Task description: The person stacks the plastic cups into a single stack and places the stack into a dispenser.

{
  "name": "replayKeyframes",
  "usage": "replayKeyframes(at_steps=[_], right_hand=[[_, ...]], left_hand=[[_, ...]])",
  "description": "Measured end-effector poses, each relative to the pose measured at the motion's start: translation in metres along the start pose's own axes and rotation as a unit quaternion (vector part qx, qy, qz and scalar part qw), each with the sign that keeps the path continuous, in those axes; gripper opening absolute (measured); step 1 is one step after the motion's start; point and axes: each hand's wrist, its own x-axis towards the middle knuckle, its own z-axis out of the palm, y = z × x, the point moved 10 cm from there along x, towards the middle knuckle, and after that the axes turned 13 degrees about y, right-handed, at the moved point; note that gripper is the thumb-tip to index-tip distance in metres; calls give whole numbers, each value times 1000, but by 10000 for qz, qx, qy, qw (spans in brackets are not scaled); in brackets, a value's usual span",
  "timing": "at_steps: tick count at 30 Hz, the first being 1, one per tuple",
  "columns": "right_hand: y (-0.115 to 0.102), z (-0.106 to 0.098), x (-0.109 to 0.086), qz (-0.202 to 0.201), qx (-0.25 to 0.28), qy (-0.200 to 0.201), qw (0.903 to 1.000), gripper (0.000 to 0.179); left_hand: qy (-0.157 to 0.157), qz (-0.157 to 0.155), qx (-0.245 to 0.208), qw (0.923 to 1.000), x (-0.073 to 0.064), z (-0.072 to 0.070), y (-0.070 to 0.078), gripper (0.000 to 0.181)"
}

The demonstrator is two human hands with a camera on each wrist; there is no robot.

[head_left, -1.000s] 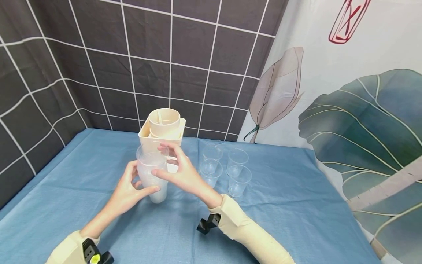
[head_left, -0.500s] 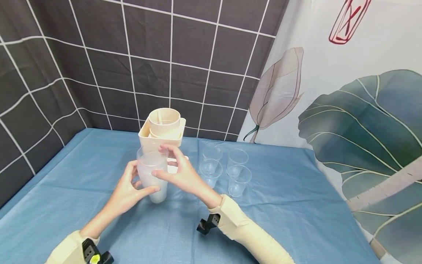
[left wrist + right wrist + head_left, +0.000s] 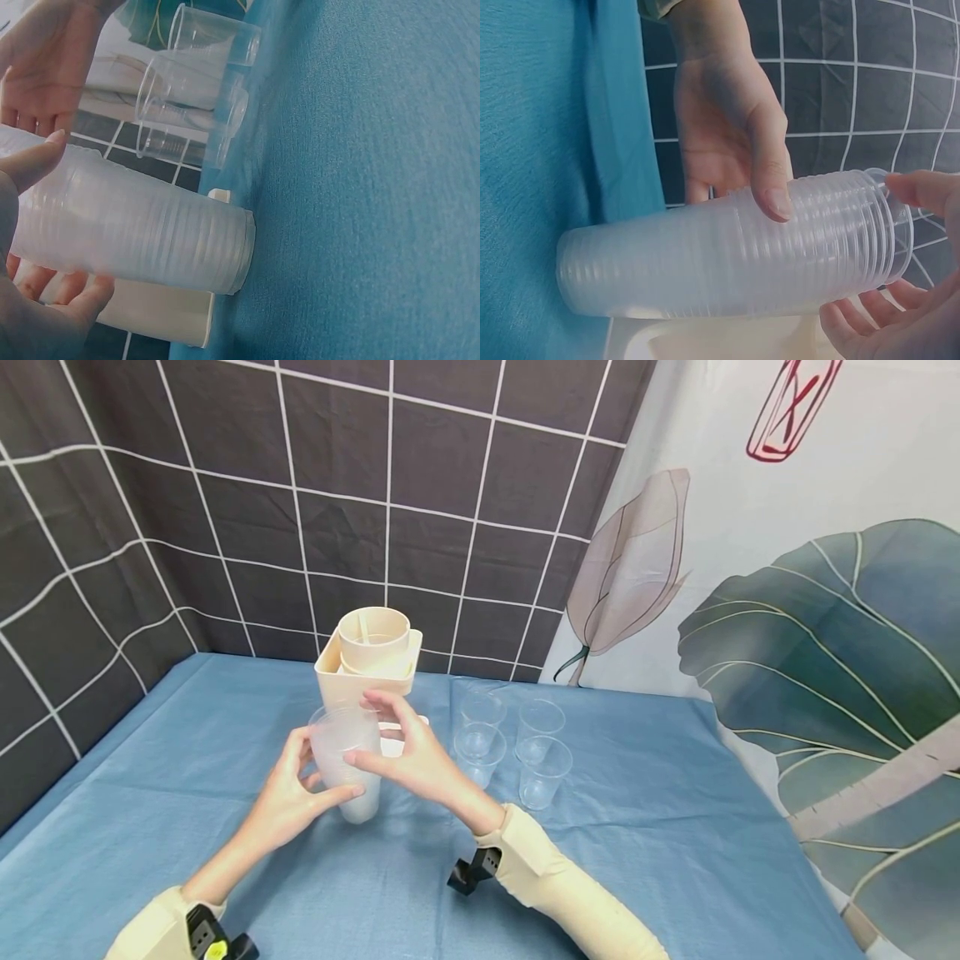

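A tall stack of clear plastic cups (image 3: pixel 348 752) stands slightly tilted, with its narrow base close over the blue cloth. My left hand (image 3: pixel 288 789) grips the middle of the stack, thumb on one side and fingers on the other, as the left wrist view also shows. My right hand (image 3: pixel 408 747) is curled around the rim end at the top. In the right wrist view its thumb (image 3: pixel 922 191) touches the outermost rim, and its fingers (image 3: pixel 862 319) lie on the opposite side.
Several single clear cups (image 3: pixel 543 768) stand grouped to the right on the blue tablecloth (image 3: pixel 675 860). Behind the stack is a cream rectangular container (image 3: pixel 326 668) bearing a round cream cup (image 3: pixel 373 639). A dark gridded curtain (image 3: pixel 435 460) hangs at the back.
The top rim of the stack has come down, so the uppermost cup sits lower than a second ago. Both hands have stayed nearly in place.
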Motion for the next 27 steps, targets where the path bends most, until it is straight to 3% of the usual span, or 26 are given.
replayKeyframes(at_steps=[27], right_hand=[[12,3,-2,374,-60,-119,9992,59]], left_hand=[[65,-24,-7,10000,-1,-1,-2,81]])
